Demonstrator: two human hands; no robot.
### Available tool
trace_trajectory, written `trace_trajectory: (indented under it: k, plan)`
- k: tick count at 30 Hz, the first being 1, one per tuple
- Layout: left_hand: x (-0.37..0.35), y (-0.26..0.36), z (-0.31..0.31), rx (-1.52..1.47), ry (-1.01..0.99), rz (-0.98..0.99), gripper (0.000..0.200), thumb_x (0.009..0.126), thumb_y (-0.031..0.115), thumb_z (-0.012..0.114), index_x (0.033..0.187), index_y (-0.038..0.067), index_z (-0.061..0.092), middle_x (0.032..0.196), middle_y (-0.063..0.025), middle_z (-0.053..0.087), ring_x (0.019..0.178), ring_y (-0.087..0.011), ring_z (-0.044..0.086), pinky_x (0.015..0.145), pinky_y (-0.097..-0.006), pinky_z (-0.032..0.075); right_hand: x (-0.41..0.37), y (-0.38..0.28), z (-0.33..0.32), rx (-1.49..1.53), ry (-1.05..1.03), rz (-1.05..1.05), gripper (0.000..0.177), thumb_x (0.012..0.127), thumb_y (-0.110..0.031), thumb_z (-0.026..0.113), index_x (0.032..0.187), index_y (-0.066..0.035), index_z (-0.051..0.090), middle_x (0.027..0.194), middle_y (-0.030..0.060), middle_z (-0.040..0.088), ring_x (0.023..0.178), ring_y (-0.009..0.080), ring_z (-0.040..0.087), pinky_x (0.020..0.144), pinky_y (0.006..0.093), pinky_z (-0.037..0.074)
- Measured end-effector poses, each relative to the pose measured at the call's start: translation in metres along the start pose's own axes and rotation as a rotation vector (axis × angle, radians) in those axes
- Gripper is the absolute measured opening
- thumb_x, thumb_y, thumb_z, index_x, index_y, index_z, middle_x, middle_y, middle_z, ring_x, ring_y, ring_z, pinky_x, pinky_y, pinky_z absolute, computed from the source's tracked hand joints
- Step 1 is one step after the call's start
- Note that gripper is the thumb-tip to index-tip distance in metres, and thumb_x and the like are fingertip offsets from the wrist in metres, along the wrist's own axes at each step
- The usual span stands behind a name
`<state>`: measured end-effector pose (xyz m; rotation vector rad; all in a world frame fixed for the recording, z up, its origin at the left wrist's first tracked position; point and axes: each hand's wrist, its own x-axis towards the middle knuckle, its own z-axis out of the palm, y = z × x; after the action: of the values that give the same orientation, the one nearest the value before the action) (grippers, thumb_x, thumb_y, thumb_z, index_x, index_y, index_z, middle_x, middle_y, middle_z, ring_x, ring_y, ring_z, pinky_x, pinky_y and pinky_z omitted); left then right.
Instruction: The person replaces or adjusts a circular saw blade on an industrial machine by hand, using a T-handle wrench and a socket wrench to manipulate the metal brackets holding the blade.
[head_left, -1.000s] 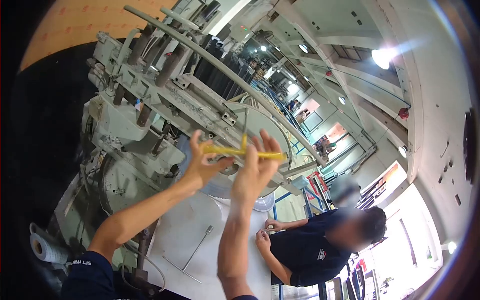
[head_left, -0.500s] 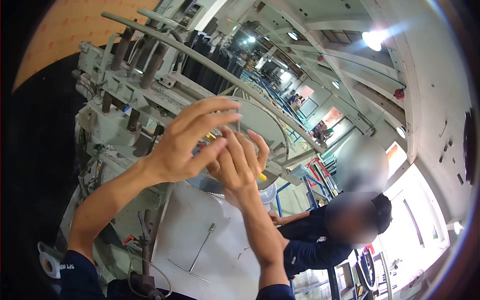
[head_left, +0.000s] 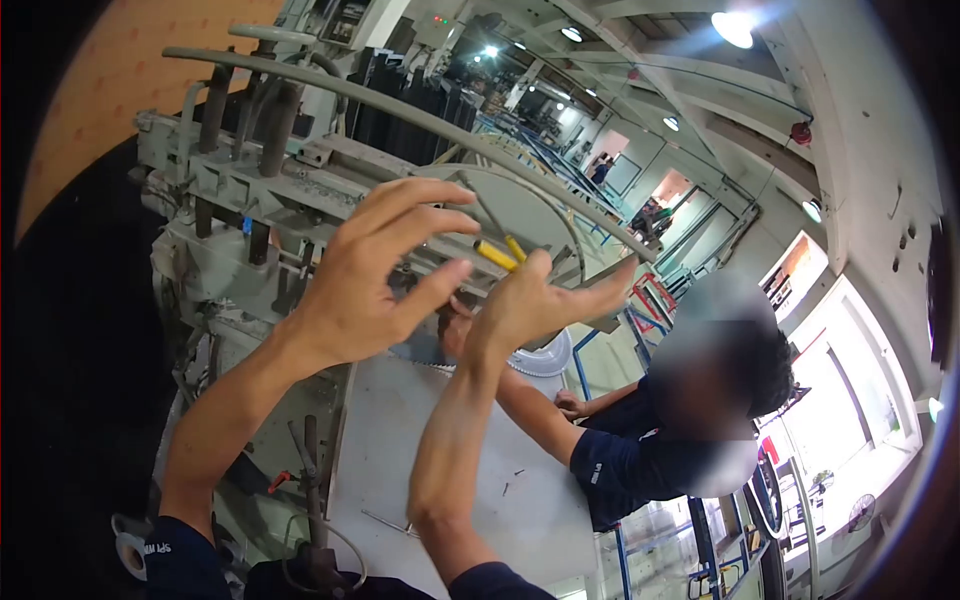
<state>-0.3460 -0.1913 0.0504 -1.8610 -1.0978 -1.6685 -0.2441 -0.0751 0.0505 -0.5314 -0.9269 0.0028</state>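
Note:
My left hand (head_left: 385, 270) is raised at centre left, its fingers curved and apart with nothing between them. To its right is my right hand (head_left: 535, 300), turned with one digit stretched to the right. Two yellow handles (head_left: 497, 255) of a tool stick out at its upper left; the rest of the tool is hidden by the hand. Behind my right wrist, a co-worker's hand (head_left: 458, 328) reaches to the machine beside a toothed saw blade (head_left: 422, 352), mostly covered by hands and arms.
The machine (head_left: 230, 255) with a long bar (head_left: 400, 105) and round guard (head_left: 540, 210) fills the upper left. A co-worker (head_left: 650, 440) leans in at right. A metal rod tool (head_left: 385, 521) and small screws (head_left: 512, 482) lie on the white table (head_left: 450, 450).
My right hand has moved right, away from my left hand, and turned, exposing the yellow handles. The co-worker's arm now reaches in behind it. The view has shifted slightly.

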Motion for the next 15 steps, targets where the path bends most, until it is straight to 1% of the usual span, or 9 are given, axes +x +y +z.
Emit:
trace_trajectory:
  k: [1, 3, 5, 7, 8, 9, 12, 13, 15]
  plan:
    - [-0.008, -0.002, -0.004, -0.014, -0.001, -0.052, 0.025, 0.083, 0.011, 0.065, 0.106, 0.001, 0.065, 0.121, -0.0146, 0.062, 0.116, -0.0292, 0.057, 0.1, -0.037, 0.042, 0.008, -0.001, -0.006, -0.007, -0.164, -0.089, 0.059, 0.075, -0.003, 0.064, 0.133, 0.001, 0.053, 0.15, 0.0268, 0.03, 0.143, 0.0449, 0.021, 0.116, 0.054, 0.012]
    - [-0.018, -0.005, -0.006, -0.065, -0.004, -0.126, 0.026, 0.084, 0.012, 0.065, 0.107, 0.0, 0.064, 0.12, -0.014, 0.062, 0.113, -0.0307, 0.057, 0.098, -0.0377, 0.043, 0.022, -0.005, -0.009, -0.063, -0.558, -0.495, 0.06, 0.073, -0.001, 0.063, 0.133, -0.002, 0.053, 0.152, 0.0258, 0.028, 0.143, 0.0441, 0.023, 0.116, 0.055, 0.014]
    - [-0.022, -0.004, -0.004, -0.117, 0.067, -0.151, 0.021, 0.086, 0.009, 0.061, 0.104, -0.002, 0.064, 0.113, -0.0154, 0.064, 0.108, -0.0305, 0.058, 0.094, -0.0375, 0.044, 0.021, -0.012, -0.004, 0.04, -1.092, -0.948, 0.069, 0.07, 0.007, 0.058, 0.137, -0.008, 0.05, 0.153, 0.022, 0.028, 0.145, 0.042, 0.02, 0.116, 0.0553, 0.02]
    - [-0.031, -0.018, -0.017, -0.064, -0.007, -0.188, 0.019, 0.085, 0.007, 0.059, 0.1, -0.003, 0.064, 0.107, -0.0156, 0.066, 0.102, -0.0319, 0.059, 0.09, -0.0379, 0.045, 0.028, -0.019, 0.007, 0.078, -1.343, -1.274, 0.072, 0.07, 0.008, 0.057, 0.138, -0.012, 0.05, 0.154, 0.0218, 0.024, 0.144, 0.0441, 0.019, 0.114, 0.0558, 0.025]
    - [-0.032, -0.021, -0.022, -0.039, -0.05, -0.205, 0.018, 0.085, 0.006, 0.058, 0.099, -0.004, 0.064, 0.104, -0.0157, 0.066, 0.099, -0.0325, 0.059, 0.088, -0.038, 0.046, 0.04, -0.027, 0.011, 0.048, -1.331, -1.366, 0.069, 0.072, 0.006, 0.058, 0.138, -0.014, 0.051, 0.155, 0.0235, 0.02, 0.143, 0.0473, 0.019, 0.113, 0.0563, 0.027]
    - [-0.031, -0.016, -0.017, 0.014, 0.098, -0.193, 0.015, 0.082, 0.006, 0.059, 0.093, -0.002, 0.066, 0.097, -0.0146, 0.068, 0.09, -0.033, 0.06, 0.082, -0.0391, 0.046, 0.049, -0.031, 0.014, 0.015, -1.322, -1.453, 0.067, 0.074, 0.003, 0.059, 0.137, -0.016, 0.052, 0.156, 0.0252, 0.017, 0.142, 0.0505, 0.019, 0.113, 0.0567, 0.03]
    - [-0.012, -0.003, -0.021, 0.11, 0.27, 0.094, 0.017, 0.08, 0.01, 0.062, 0.094, 0.003, 0.067, 0.1, -0.0116, 0.068, 0.091, -0.0332, 0.062, 0.083, -0.0405, 0.047, 0.063, -0.024, 0.019, 0.32, -1.296, -1.144, 0.071, 0.076, 0.001, 0.059, 0.143, -0.016, 0.044, 0.157, 0.0233, 0.013, 0.141, 0.0525, 0.017, 0.11, 0.0577, 0.035]
    - [-0.001, -0.004, -0.016, 0.158, 0.234, 0.252, 0.021, 0.08, 0.015, 0.064, 0.098, 0.005, 0.066, 0.102, -0.0105, 0.067, 0.096, -0.0321, 0.062, 0.085, -0.0408, 0.047, 0.057, -0.012, 0.023, 0.459, -1.218, -1.082, 0.079, 0.079, -0.008, 0.064, 0.15, -0.01, 0.029, 0.157, 0.0235, 0.01, 0.143, 0.0514, 0.014, 0.112, 0.0579, 0.031]
    - [0.028, -0.012, -0.003, 0.27, 0.192, 0.559, 0.03, 0.08, 0.024, 0.067, 0.105, 0.008, 0.065, 0.105, -0.0083, 0.066, 0.105, -0.03, 0.061, 0.091, -0.0414, 0.045, 0.038, -0.001, 0.017, 0.454, -0.889, -0.95, 0.086, 0.079, -0.015, 0.069, 0.151, -0.005, 0.021, 0.157, 0.025, 0.01, 0.143, 0.0508, 0.013, 0.113, 0.0555, 0.029]
